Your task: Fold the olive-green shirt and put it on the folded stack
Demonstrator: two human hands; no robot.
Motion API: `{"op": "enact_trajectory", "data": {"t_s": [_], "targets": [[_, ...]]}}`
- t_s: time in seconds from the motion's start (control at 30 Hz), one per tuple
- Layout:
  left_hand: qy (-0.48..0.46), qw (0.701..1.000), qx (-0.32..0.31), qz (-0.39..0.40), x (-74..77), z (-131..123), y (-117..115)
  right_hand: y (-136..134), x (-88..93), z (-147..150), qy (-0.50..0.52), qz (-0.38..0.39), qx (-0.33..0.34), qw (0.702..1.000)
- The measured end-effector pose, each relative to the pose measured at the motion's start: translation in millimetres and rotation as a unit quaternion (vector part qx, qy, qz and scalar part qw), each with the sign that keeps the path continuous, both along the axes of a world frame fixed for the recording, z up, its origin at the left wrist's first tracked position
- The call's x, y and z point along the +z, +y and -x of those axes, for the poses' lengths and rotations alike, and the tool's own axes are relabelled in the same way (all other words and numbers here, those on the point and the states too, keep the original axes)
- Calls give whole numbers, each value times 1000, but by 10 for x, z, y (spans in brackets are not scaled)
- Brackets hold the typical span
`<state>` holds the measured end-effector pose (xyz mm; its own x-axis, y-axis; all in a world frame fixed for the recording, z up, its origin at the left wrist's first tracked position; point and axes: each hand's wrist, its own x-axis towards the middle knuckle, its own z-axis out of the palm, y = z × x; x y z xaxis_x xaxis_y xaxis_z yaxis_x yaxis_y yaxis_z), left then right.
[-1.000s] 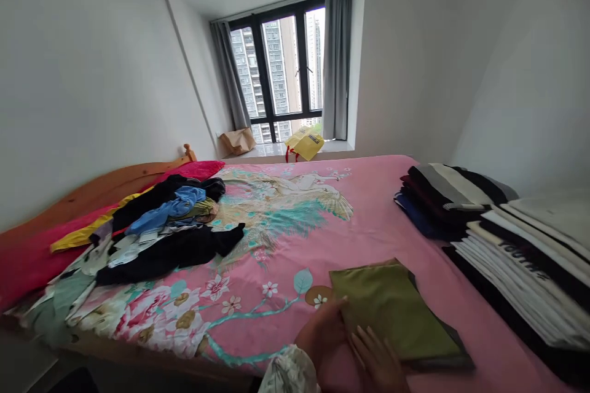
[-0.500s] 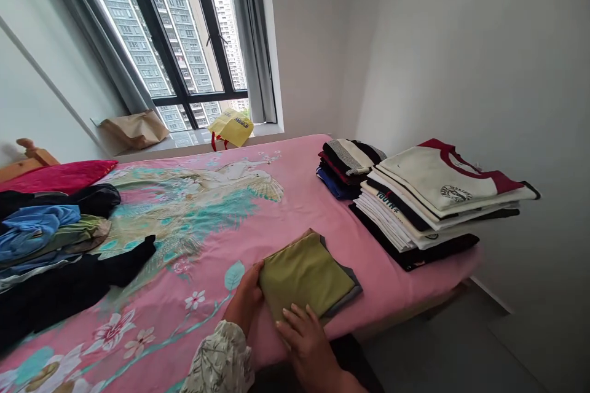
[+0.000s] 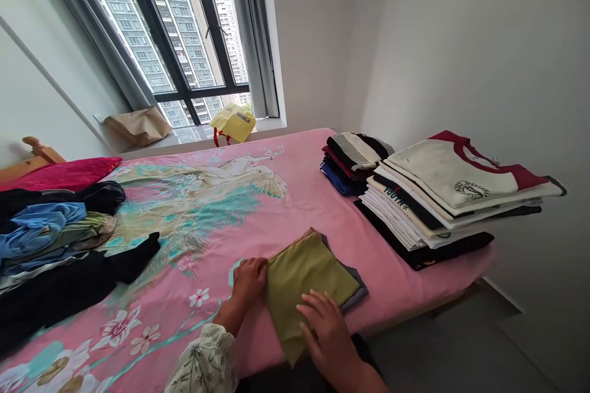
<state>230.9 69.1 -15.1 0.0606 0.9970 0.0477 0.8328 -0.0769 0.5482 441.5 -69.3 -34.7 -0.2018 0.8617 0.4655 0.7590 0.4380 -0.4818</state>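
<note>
A folded olive-green garment (image 3: 308, 282) lies on the near edge of the bed, with a corner hanging toward me. Grey cloth (image 3: 356, 295) shows beneath its right side. My left hand (image 3: 250, 282) is at the garment's left edge, fingers curled together on the fabric; the fingertips are partly hidden. Over the lower right part of the garment is my right hand (image 3: 328, 328), its fingers spread and holding nothing. Whether its fingertips touch the cloth is hard to tell.
A tall stack of folded shirts (image 3: 442, 196) stands at the right edge, beside a smaller folded pile (image 3: 353, 163). Loose clothes (image 3: 55, 239) are heaped on the left, near a red pillow (image 3: 64, 175). Paper and yellow bags (image 3: 235, 123) sit by the window.
My right hand has lifted and shifted right and up over the garment. The garment's near corner, pressed under that hand before, now hangs down. My left hand has turned knuckles-up at the left edge.
</note>
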Motion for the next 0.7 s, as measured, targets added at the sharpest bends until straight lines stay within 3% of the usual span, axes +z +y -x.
{"op": "enact_trajectory", "data": {"t_s": [0.2,0.7], "targets": [[46,998,-34,41,92,156,228,175,-28,-206,-37,10,-46,998],[-26,986,-95,132,135,162,360,237,-58,-99,-61,58,-43,996]]}}
